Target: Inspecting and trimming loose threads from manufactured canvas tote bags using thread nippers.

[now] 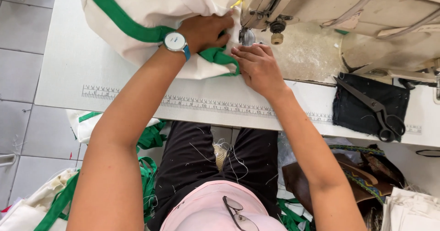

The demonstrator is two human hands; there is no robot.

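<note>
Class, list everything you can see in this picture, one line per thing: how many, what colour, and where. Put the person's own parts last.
sewing machine: one, cream, top right of the table
table: one, white, ruler along its front edge
cloth: one, white with a green strap, top centre by the machine
scissors: one, black, right, on a dark patch
dark patch: one, black, right of the table
bag: one, brown, on the floor at right
green straps: several, on the floor at left
glasses: one pair, hung on a pink top
watch: one, blue strap, left wrist
left hand: on the cloth
right hand: on the cloth, by the needle
</note>
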